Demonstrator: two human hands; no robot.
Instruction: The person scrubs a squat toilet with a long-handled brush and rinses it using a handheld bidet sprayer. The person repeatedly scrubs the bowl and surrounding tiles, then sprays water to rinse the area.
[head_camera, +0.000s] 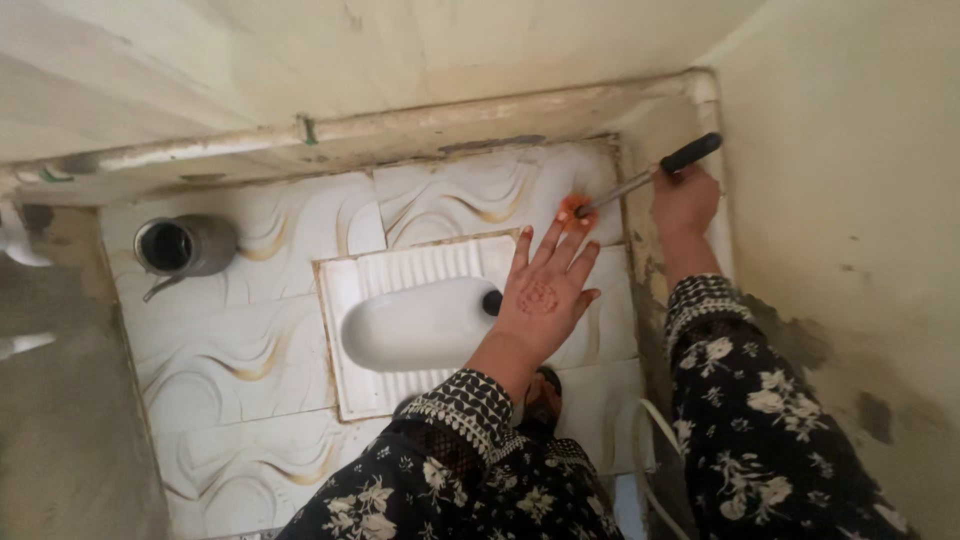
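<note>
Fingers of the right hand (684, 200) wrap the black handle of a brush (640, 180), upper right; its shaft slants down-left to an orange head, seemingly touching the splayed, empty left hand's (545, 295) fingertips.

Tiled floor (250, 350): white squat pan (420, 325) set in, metal pot (185, 245) standing by wall.
</note>
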